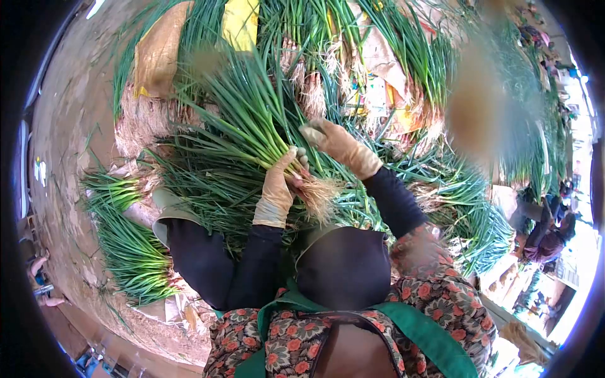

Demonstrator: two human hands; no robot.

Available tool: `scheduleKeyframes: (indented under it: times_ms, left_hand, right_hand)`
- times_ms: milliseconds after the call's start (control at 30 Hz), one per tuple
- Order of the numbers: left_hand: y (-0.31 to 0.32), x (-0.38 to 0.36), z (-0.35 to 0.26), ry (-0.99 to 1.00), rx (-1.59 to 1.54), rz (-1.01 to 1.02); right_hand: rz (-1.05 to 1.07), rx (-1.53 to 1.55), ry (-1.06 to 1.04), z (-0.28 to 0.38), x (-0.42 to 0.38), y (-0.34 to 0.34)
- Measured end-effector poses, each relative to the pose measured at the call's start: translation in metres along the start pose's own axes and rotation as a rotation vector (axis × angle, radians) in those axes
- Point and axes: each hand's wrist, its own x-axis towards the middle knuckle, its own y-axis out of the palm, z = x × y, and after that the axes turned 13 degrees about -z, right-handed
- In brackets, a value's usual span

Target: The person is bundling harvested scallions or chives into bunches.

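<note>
My gloved left hand point(280, 183) is wrapped round a bunch of green onions point(268, 135) just above the roots. The leaves fan up and to the left, and the pale stringy roots point(320, 194) hang out to the lower right. Close to the right side of this bunch is my right hand point(337, 143), also gloved, its fingers curled together near the leaves. What its fingertips hold, if anything, I cannot make out. Loose green onions point(211, 189) lie in a heap beneath both hands.
More green onion bundles point(315, 38) lie across the far side, roots toward me, with a brown sack point(162, 50) and a yellow sheet point(240, 25) among them. Further bundles point(129, 252) lie on the dirt floor point(69, 189) at left. At far right is another person point(547, 236).
</note>
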Motion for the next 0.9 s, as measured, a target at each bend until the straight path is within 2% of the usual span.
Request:
scheduleKeyframes:
  times_ms: [67,100,200,233,267,300,333,367,433,467,500,533,567,600,667,700,733,767,800,833,867,900]
  left_hand:
    - [-0.008,0.003,0.001,-0.015,0.095,0.042]
    - [-0.012,0.001,-0.002,-0.062,0.138,0.053]
    - [-0.003,-0.007,-0.007,0.016,-0.108,0.191]
    - [-0.009,0.000,-0.007,-0.006,-0.153,0.280]
    - [0.005,-0.016,-0.012,0.077,-0.188,0.234]
    - [0.009,-0.020,-0.014,0.072,-0.240,0.201]
    - [0.011,-0.022,-0.014,0.066,-0.295,0.163]
    - [0.006,-0.014,-0.012,0.016,-0.381,0.273]
    - [-0.005,-0.001,-0.012,-0.082,-0.455,0.337]
    - [0.000,-0.003,-0.015,-0.091,-0.488,0.332]
    - [0.002,-0.007,-0.015,-0.073,-0.441,0.229]
    - [0.000,-0.003,-0.014,-0.099,-0.446,0.277]
    - [-0.006,0.004,-0.012,-0.126,-0.450,0.323]
    - [-0.011,0.010,-0.010,-0.154,-0.452,0.369]
    - [-0.012,0.012,-0.010,-0.088,-0.396,0.315]
    - [-0.008,0.008,-0.013,-0.046,-0.353,0.266]
    - [-0.002,0.002,-0.017,-0.003,-0.313,0.215]
    - [0.022,-0.018,-0.025,0.007,-0.286,-0.062]
    - [0.022,-0.013,-0.025,0.007,-0.270,-0.056]
    - [0.018,-0.007,-0.023,0.002,-0.250,-0.049]
    - [0.012,0.000,-0.020,-0.006,-0.228,-0.039]
    - [-0.003,0.008,-0.018,-0.041,-0.109,0.028]
  right_hand:
    - [0.208,0.422,0.565,0.026,0.019,0.013]
    - [0.229,0.519,0.557,0.013,0.020,0.027]
    - [-0.015,0.388,0.566,-0.005,0.017,0.046]
    - [-0.069,0.245,0.475,-0.034,0.014,0.053]
    - [0.081,0.126,0.378,-0.043,0.013,0.044]
    - [0.217,0.017,0.263,-0.051,0.011,0.035]
    - [0.415,-0.003,0.514,-0.023,0.016,0.016]
    - [0.487,-0.183,0.269,-0.010,0.027,-0.001]
    - [-0.322,-0.291,-0.335,-0.039,0.056,-0.015]
    - [-0.372,-0.350,-0.128,-0.020,0.081,-0.032]
    - [-0.409,-0.406,0.083,0.001,0.107,-0.049]
    - [-0.554,-0.416,0.036,-0.014,0.127,-0.051]
    - [-0.521,-0.439,0.060,-0.045,0.152,-0.050]
    - [-0.484,-0.497,-0.008,-0.061,0.163,-0.047]
    - [-0.407,-0.612,-0.143,-0.075,0.176,-0.038]
    - [-0.394,-0.530,-0.011,0.010,0.139,-0.045]
    - [-0.408,-0.482,-0.064,0.005,0.129,-0.037]
    - [-0.376,-0.441,-0.121,0.010,0.110,-0.031]
    - [-0.205,-0.465,-0.099,0.007,0.085,-0.026]
    - [-0.218,-0.379,-0.303,0.012,0.050,-0.021]
    - [0.100,-0.550,-0.059,0.029,0.023,-0.022]
    - [0.213,-0.336,-0.097,0.023,0.001,-0.014]
